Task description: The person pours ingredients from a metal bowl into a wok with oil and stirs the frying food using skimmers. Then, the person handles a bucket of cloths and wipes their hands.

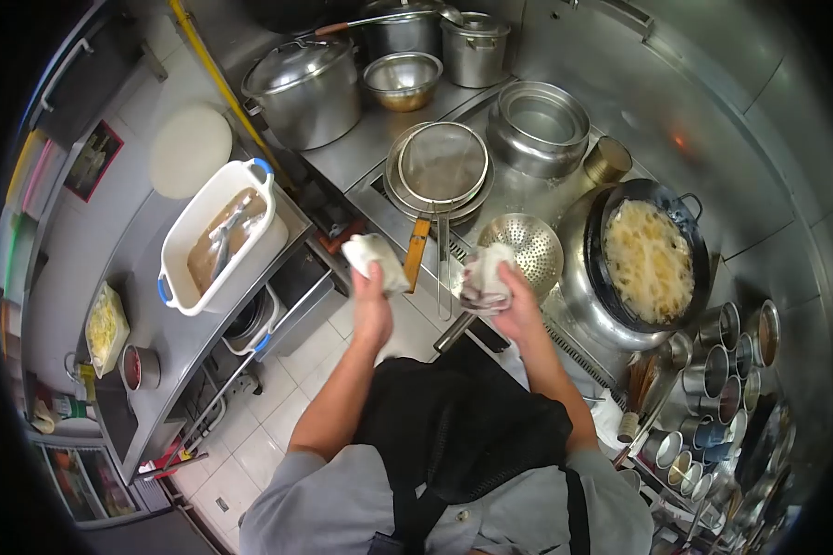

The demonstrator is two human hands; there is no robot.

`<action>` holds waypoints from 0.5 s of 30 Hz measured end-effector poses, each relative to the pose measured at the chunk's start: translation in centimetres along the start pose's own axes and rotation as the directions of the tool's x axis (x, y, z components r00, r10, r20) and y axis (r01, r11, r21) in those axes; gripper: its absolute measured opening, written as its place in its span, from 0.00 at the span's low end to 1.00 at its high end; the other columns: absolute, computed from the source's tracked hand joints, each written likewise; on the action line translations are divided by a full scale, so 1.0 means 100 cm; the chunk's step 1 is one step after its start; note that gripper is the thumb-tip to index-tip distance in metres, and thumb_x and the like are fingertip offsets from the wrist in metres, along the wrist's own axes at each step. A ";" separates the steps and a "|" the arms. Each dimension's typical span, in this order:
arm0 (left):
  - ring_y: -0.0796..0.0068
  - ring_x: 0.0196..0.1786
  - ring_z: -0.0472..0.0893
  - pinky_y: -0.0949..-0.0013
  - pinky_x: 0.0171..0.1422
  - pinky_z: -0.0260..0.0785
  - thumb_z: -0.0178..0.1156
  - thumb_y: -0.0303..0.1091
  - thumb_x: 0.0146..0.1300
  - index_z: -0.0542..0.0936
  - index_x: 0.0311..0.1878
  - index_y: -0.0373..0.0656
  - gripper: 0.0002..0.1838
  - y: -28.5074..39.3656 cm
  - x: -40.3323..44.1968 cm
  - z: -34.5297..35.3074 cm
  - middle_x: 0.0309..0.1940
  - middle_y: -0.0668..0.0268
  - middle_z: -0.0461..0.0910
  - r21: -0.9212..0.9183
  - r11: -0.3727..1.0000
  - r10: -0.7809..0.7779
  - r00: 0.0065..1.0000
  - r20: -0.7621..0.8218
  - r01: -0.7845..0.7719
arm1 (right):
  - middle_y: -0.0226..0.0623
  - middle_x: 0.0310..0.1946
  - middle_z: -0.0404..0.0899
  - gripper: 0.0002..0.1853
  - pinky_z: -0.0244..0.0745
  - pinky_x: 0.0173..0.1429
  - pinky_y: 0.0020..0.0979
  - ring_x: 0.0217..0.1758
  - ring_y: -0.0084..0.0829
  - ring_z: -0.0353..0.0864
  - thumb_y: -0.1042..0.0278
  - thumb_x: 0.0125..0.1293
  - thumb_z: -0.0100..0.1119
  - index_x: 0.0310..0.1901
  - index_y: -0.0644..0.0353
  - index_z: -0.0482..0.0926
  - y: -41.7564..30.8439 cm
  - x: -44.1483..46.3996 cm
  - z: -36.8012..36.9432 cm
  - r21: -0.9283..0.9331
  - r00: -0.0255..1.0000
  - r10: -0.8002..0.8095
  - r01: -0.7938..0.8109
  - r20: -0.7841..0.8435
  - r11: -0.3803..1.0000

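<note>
My left hand (371,294) holds a folded white cloth (377,262) in front of my body. A second, crumpled cloth (484,280), white with darker patches, is in my right hand (516,303). The two hands are apart, with the wooden handle (418,252) of a strainer between them. Just beyond my right hand lies a perforated ladle (525,250). Round mesh strainers (443,164) rest stacked on the steel stove top. Farther right, a black wok (607,242) holds food in bubbling, foamy yellow oil (648,262).
Lidded steel pots (307,88) and a metal bowl (403,79) stand at the back. A large round pot (538,128) sits behind the ladle. On the left counter is a white tub (178,242) with liquid and tools. Seasoning containers (706,372) crowd the lower right.
</note>
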State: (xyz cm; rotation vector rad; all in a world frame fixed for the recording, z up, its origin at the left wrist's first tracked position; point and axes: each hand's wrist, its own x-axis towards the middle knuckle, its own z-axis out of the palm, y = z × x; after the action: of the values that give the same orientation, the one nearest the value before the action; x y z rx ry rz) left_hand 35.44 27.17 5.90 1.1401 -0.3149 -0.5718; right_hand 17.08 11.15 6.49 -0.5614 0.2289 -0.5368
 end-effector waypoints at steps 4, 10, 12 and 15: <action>0.71 0.61 0.75 0.63 0.67 0.64 0.48 0.54 0.77 0.66 0.70 0.42 0.29 0.000 0.077 -0.057 0.60 0.65 0.75 -0.154 0.979 -0.129 0.991 0.031 0.132 | 0.42 0.47 0.82 0.21 0.82 0.51 0.40 0.47 0.36 0.84 0.52 0.75 0.53 0.58 0.59 0.71 -0.030 0.025 -0.038 -0.063 0.973 -0.048 0.035 -0.227 0.997; 0.69 0.59 0.76 0.60 0.64 0.68 0.47 0.49 0.78 0.66 0.67 0.42 0.24 -0.042 0.234 -0.088 0.58 0.65 0.76 -0.045 0.962 -0.259 0.955 0.144 0.268 | 0.33 0.37 0.82 0.15 0.78 0.39 0.28 0.36 0.24 0.81 0.52 0.73 0.59 0.41 0.57 0.75 -0.031 0.121 -0.097 -0.507 0.806 -0.356 0.081 -0.473 0.858; 0.68 0.59 0.77 0.59 0.64 0.69 0.47 0.50 0.78 0.65 0.68 0.42 0.26 -0.056 0.286 -0.085 0.58 0.64 0.76 -0.008 0.945 -0.320 0.934 0.159 0.326 | 0.30 0.35 0.80 0.16 0.73 0.33 0.23 0.33 0.19 0.78 0.52 0.73 0.58 0.46 0.59 0.77 -0.034 0.152 -0.097 -0.712 0.732 -0.452 -0.063 -0.509 0.699; 0.67 0.59 0.77 0.57 0.63 0.70 0.47 0.52 0.78 0.64 0.69 0.43 0.27 -0.080 0.344 -0.075 0.59 0.64 0.75 0.170 0.872 -0.485 0.854 0.185 0.459 | 0.31 0.36 0.80 0.17 0.73 0.30 0.23 0.32 0.18 0.77 0.52 0.73 0.59 0.46 0.60 0.76 -0.026 0.197 -0.108 -0.749 0.687 -0.513 -0.068 -0.514 0.659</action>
State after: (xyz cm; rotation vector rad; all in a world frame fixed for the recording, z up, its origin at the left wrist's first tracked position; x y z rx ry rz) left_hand 65.23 10.66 -6.07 1.2797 -0.2611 -1.1377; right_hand 28.75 -6.16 -2.13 -1.1766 1.1684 -0.9300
